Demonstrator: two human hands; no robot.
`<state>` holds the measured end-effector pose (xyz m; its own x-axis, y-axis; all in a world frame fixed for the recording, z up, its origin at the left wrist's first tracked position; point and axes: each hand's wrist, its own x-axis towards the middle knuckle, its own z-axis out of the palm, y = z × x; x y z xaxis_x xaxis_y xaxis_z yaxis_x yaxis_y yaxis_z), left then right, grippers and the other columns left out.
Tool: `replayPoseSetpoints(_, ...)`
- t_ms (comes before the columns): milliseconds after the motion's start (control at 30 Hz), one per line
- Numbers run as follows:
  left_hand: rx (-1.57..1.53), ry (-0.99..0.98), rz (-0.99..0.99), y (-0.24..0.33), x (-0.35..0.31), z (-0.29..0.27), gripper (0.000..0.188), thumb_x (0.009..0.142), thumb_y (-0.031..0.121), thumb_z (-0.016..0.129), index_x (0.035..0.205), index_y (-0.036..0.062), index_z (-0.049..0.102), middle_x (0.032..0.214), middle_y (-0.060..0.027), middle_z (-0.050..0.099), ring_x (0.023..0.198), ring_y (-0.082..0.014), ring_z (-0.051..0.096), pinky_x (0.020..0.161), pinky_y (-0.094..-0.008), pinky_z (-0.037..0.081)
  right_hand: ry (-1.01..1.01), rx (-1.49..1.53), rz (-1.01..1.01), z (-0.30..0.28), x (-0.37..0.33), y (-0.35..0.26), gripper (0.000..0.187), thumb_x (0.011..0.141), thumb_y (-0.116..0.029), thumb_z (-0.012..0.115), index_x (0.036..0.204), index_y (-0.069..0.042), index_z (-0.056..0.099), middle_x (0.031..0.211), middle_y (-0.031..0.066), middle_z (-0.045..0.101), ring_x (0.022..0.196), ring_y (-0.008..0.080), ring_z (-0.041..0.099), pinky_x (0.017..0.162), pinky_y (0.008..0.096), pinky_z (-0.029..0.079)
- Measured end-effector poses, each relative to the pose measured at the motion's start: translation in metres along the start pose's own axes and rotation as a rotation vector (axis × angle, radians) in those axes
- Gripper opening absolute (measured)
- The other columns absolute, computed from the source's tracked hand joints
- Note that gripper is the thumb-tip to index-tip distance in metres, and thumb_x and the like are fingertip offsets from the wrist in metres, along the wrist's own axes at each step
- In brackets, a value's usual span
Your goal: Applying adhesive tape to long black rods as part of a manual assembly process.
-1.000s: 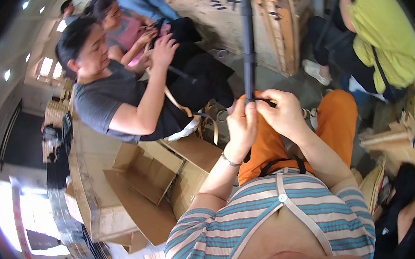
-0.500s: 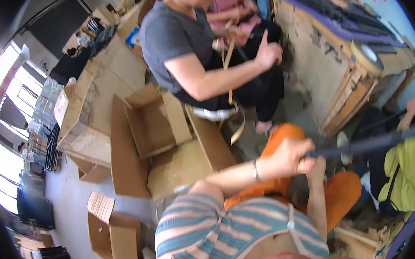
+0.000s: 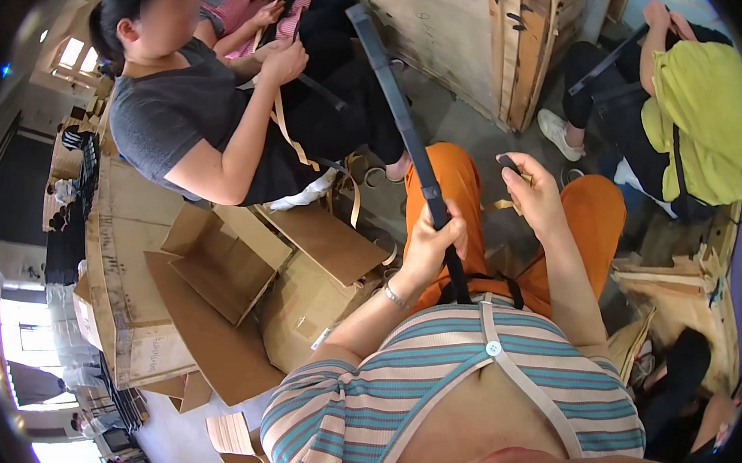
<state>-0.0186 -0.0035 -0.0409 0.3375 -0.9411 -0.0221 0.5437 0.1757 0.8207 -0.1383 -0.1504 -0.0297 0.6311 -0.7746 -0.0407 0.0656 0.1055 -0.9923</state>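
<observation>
My left hand [image 3: 435,246], with a bracelet at the wrist, is closed round a dark grey segmented rod [image 3: 411,131]. The rod slants up and to the left from my lap, with collar-like joints along it; its lower end reaches my waist. To the right of it, apart from the rod, my right hand [image 3: 535,196] is raised with thumb and fingers pinched on a small dark piece [image 3: 507,162], too small to name. A short yellowish strip [image 3: 500,205] shows beside that hand. Both hands are above my orange trousers [image 3: 592,214].
Open cardboard boxes [image 3: 297,308] stand at my left. A person in a grey shirt [image 3: 172,119] sits at the far left, handling a tan strip. Ahead is a wooden crate [image 3: 453,39]. Another person holds a dark rod near a yellow-green cloth [image 3: 710,122] at the right.
Both hands were together on the rod, which pointed right. Now it points up and left in my left hand alone, and my right hand is apart. The whole view has swung round.
</observation>
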Motion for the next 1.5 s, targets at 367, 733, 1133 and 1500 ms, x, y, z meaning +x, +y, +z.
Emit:
replayPoseSetpoints(367,0.129,0.106,-0.150,0.019,0.013,0.018,0.010,0.088,0.010,0.055,0.095,0.0034,0.054,0.055,0.0029,0.044,0.039,-0.0045,0.034,0.035,-0.0205,0.026,-0.246,0.131,-0.136,0.017,-0.025,-0.039,0.038,0.089,-0.014,0.048,0.126,-0.006,0.044,0.090,-0.0015,0.051,0.070,0.0038,0.045,0.058,0.0182,0.036)
replayPoseSetpoints(733,0.233,0.204,-0.136,0.032,0.024,0.047,0.007,0.082,0.002,0.059,0.079,0.0038,0.053,0.053,0.0037,0.046,0.038,-0.0026,0.037,0.034,-0.0187,0.025,-0.228,-0.012,-0.351,0.008,-0.016,-0.026,0.039,0.092,-0.024,0.040,0.122,0.001,0.047,0.123,0.0109,0.041,0.114,0.0175,0.043,0.096,0.0302,0.033)
replayPoseSetpoints(1133,0.193,0.138,-0.152,0.057,0.021,0.044,0.010,0.083,0.004,0.060,0.080,0.0074,0.051,0.051,0.0048,0.042,0.036,-0.0042,0.035,0.034,-0.0204,0.023,-0.242,0.093,-0.401,0.017,0.002,-0.039,0.024,0.076,0.004,0.055,0.098,-0.004,0.049,0.121,0.0113,0.049,0.110,0.0168,0.048,0.089,0.0298,0.039)
replayPoseSetpoints(1500,0.113,0.081,-0.169,0.051,0.018,0.042,0.013,0.084,0.011,0.063,0.080,0.0070,0.051,0.052,0.0041,0.043,0.036,-0.0044,0.034,0.034,-0.0199,0.023,-0.207,0.016,-0.308,0.017,-0.013,-0.025,0.010,0.081,0.009,0.051,0.083,-0.001,0.049,0.075,-0.0009,0.051,0.067,0.0033,0.047,0.060,0.0171,0.039)
